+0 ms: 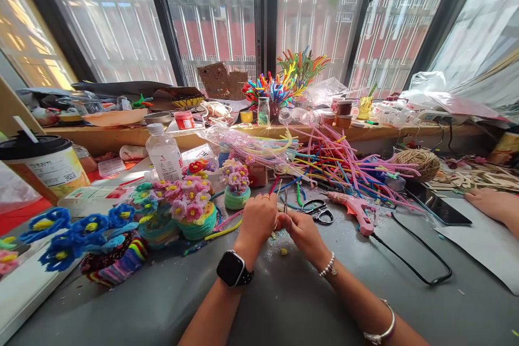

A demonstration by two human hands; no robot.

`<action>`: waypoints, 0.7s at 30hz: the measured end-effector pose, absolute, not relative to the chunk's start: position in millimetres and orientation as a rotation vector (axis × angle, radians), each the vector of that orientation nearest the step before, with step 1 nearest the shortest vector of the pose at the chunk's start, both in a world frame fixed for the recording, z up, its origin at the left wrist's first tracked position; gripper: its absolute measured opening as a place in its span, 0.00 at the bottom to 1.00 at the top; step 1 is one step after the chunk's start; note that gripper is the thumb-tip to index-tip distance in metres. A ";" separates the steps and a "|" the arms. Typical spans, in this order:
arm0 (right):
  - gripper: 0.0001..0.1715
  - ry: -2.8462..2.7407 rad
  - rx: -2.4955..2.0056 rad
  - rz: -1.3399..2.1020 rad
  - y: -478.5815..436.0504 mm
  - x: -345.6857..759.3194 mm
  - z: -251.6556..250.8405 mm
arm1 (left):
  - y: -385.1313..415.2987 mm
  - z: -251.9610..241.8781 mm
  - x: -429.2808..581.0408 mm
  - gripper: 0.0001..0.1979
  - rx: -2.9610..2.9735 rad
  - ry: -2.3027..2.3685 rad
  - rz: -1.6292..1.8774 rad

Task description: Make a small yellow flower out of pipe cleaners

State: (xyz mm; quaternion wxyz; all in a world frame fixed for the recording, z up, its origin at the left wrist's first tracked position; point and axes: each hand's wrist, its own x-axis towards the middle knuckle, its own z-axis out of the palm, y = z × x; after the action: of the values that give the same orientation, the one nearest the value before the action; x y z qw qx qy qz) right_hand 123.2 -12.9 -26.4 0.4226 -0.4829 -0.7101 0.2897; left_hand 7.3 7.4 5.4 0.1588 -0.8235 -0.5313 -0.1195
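Near the middle of the grey table my two hands meet, fingertips almost touching. My left hand (259,219), with a black watch at the wrist, is closed around a thin pale yellow pipe cleaner (279,188), mostly hidden by the fingers. Pinched in my right hand (306,235) is a slim metal tool (285,200), its tip pointing away; it may be small scissors, but the handle is hidden. Yellow clippings (284,251) lie below the fingers. Black-handled scissors (320,212) rest just beyond my right hand. A pink glue gun (357,211) lies further right.
Pipe-cleaner flower pots (197,219) and a blue-flowered basket (115,259) stand left. A water bottle (164,151) and a lidded cup (42,165) are behind. Loose pipe cleaners (348,162) heap beyond. Another person's hand (492,205) rests on white paper (482,243) beside a phone (438,203).
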 end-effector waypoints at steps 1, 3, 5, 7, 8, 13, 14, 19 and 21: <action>0.37 -1.755 -1.170 0.695 -16.3 123.1 -22.6 | 9.0 3.9 6.8 0.07 -2.346 -1.499 -0.352; 0.36 -1.732 -1.035 0.656 -25.0 121.8 -13.5 | 11.2 0.6 5.4 0.08 -2.324 -1.478 -0.386; 0.35 -1.779 -0.848 0.701 -34.1 118.9 -4.9 | 12.7 -3.1 4.5 0.08 -2.339 -1.465 -0.416; 0.33 -1.903 -0.694 0.817 -41.3 114.6 0.8 | 14.0 -7.2 4.8 0.08 -2.357 -1.469 -0.421; 0.32 -1.971 -0.632 0.883 -43.8 112.3 2.2 | 14.6 -9.1 5.3 0.09 -2.335 -1.484 -0.416; 0.28 -2.119 -0.462 1.133 -48.0 102.8 -1.8 | 14.4 -13.7 5.6 0.09 -2.242 -1.454 -0.423; 0.28 -2.120 -0.452 1.141 -48.1 101.7 -3.8 | 13.9 -13.8 5.1 0.09 -2.236 -1.447 -0.429; 0.25 -2.194 -0.444 1.075 -47.1 99.1 -14.6 | 13.9 -15.8 3.4 0.08 -2.232 -1.424 -0.465; 0.21 -2.221 -0.441 1.022 -46.1 98.5 -17.7 | 15.2 -17.2 3.1 0.07 -2.229 -1.427 -0.481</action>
State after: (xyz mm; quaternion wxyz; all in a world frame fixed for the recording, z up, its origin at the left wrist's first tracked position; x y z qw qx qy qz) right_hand 98.5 -46.1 -17.7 0.3230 -0.1679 -0.8461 0.3893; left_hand 3.1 15.2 -17.2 0.2238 -0.8077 -0.5169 -0.1742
